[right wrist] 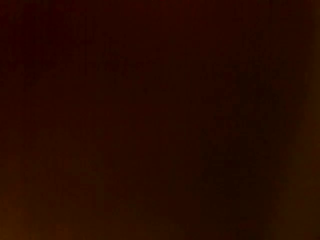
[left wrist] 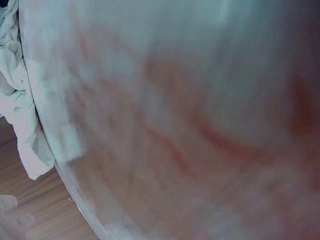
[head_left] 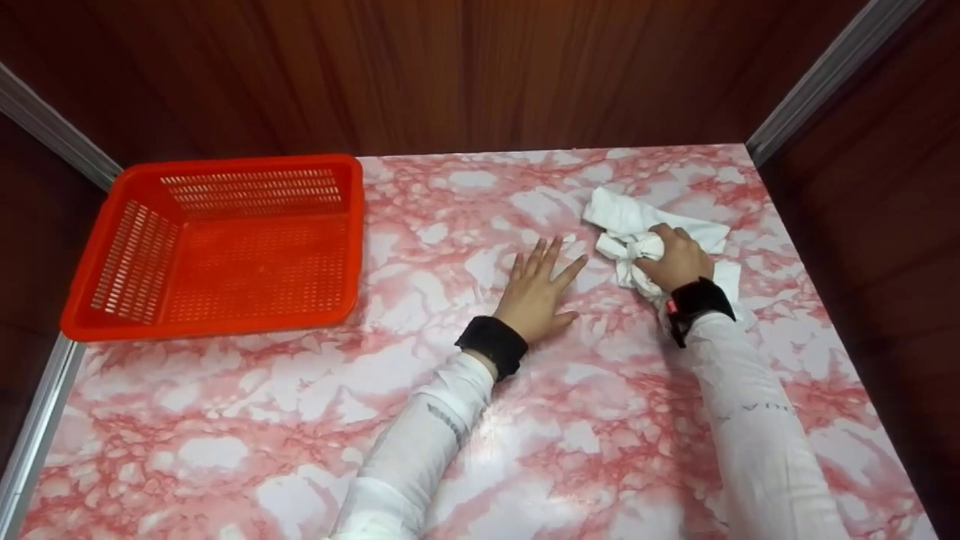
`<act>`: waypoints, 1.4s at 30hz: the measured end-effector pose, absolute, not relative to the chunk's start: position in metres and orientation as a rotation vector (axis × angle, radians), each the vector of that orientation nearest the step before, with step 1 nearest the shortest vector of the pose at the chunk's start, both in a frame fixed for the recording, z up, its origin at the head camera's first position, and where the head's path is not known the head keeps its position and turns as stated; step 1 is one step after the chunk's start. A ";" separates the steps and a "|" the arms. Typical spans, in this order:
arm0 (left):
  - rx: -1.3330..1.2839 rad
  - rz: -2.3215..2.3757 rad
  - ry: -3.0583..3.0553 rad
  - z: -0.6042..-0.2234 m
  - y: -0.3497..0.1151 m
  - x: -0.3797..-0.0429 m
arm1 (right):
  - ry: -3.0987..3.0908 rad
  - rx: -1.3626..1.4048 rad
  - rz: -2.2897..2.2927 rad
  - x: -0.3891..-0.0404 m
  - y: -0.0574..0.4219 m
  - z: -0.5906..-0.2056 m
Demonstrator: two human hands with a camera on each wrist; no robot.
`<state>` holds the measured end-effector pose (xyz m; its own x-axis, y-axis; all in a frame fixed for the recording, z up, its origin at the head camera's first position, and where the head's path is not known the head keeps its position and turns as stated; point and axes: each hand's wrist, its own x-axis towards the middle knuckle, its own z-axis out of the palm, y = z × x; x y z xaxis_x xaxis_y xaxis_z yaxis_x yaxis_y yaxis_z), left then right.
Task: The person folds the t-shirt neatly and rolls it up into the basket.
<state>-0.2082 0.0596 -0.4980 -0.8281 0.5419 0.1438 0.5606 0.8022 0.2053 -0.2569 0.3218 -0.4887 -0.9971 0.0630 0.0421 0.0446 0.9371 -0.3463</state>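
A crumpled white cloth (head_left: 619, 214) lies on the table's right side, partly bunched and partly spread. My right hand (head_left: 679, 262) grips the bunched part, with thumb and fingers curled into the folds; the palm side is hidden. To the left of the cloth, my left hand (head_left: 532, 300) rests on the tabletop, fingers straight and spread, holding nothing. In the left wrist view, folds of the white cloth (left wrist: 22, 115) show along the left edge, and some pale fingertips (left wrist: 15, 220) show at the lower left. The right wrist view is almost black.
An orange-red plastic basket (head_left: 352, 247) with slotted sides stands at the table's left. The tabletop (head_left: 225, 420) has a pink and white marbled pattern. Dark wood-look panels (head_left: 465, 75) rise behind it and on both sides.
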 end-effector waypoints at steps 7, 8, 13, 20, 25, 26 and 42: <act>-0.918 -0.433 -2.879 -0.486 0.047 -0.194 | -2.935 0.065 0.571 -0.233 0.303 -0.489; -0.921 -0.432 -2.870 -0.485 0.045 -0.192 | -2.919 0.090 0.577 -0.229 0.299 -0.487; -0.931 -0.439 -2.831 -0.478 0.028 -0.175 | -2.843 0.179 0.640 -0.210 0.276 -0.470; -0.913 -0.541 -2.748 -0.465 -0.008 -0.143 | -2.720 0.308 0.736 -0.176 0.241 -0.432; -0.832 -0.670 -2.720 -0.458 -0.035 -0.112 | -2.610 0.478 0.770 -0.152 0.214 -0.409; -0.805 -0.693 -2.720 -0.457 -0.039 -0.105 | -2.589 0.517 0.774 -0.147 0.208 -0.407; -0.057 -0.904 -2.870 -0.496 -0.104 -0.038 | -2.723 0.482 0.972 -0.097 0.208 -0.454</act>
<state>-0.0378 -0.1043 -0.4962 -0.9906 -0.0034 0.1369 0.0757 0.8198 0.5677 -0.0965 0.2083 -0.4535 -0.9244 -0.2326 0.3023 -0.3715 0.7290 -0.5750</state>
